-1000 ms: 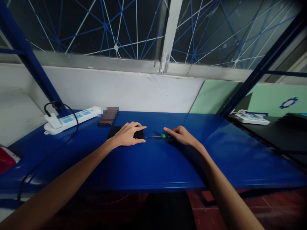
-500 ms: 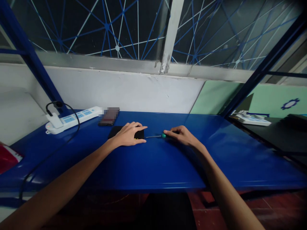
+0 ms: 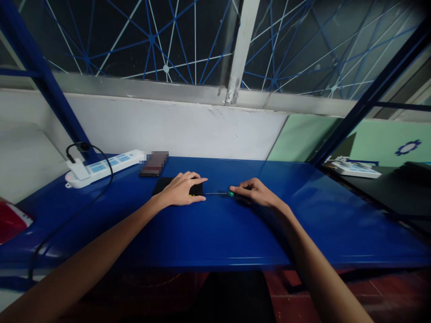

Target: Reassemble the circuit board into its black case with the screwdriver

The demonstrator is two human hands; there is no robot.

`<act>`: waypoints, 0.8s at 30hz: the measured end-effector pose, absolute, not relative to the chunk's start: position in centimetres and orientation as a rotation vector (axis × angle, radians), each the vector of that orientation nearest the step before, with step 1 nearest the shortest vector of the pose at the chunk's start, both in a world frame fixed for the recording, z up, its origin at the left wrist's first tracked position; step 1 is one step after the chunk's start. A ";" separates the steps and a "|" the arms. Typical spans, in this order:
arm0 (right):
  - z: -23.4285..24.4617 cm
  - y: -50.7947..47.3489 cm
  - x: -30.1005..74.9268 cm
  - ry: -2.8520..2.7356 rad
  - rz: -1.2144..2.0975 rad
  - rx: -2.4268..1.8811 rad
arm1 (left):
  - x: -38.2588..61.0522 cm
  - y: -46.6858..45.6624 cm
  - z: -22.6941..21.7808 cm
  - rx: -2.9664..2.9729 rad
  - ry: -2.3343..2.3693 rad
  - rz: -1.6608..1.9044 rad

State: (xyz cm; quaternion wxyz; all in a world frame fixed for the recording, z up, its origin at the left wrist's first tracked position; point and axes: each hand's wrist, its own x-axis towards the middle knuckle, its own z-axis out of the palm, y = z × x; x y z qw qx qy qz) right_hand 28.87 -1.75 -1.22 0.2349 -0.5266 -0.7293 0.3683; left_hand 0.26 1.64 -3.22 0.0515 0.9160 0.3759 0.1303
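Note:
My left hand (image 3: pixel 182 189) spans a flat black box (image 3: pixel 161 184) on the blue tabletop. Its fingers lie over the far side and the thumb along the near side, gripping the box against the table. A bit of yellow shows beneath the palm near the thumb. My right hand (image 3: pixel 253 191) is closed around the green handle of a screwdriver (image 3: pixel 231 194). The thin metal shaft points left, its tip at the right end of the box by my left thumb. Whether the tip sits in a screw or hole is too small to tell.
Behind the box lies a dark phone-like slab (image 3: pixel 154 164). A white power strip (image 3: pixel 107 168) with a plugged-in black cable (image 3: pixel 72 215) lies to the left. A red object (image 3: pixel 13 222) sits at the far left edge, a white device (image 3: pixel 357 169) at the right.
My right hand and the screwdriver handle have dipped slightly, and the shaft now lies more level. The left hand and the box stay in place.

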 end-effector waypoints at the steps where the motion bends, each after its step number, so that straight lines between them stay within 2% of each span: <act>1: -1.3 -1.7 28.8 -2.001 1.011 -1.459 | 0.3 1.7 -3.2 2.787 1.144 0.395; 11: -0.6 -1.9 29.0 -1.890 1.199 -1.371 | 0.3 1.8 -3.3 2.785 1.145 0.398; 19: -1.4 -1.4 29.0 -1.935 0.847 -1.474 | 0.2 1.7 -3.2 2.782 1.155 0.385; 24: -1.2 -1.7 28.8 -1.929 0.948 -1.424 | 0.2 1.7 -3.3 2.782 1.147 0.405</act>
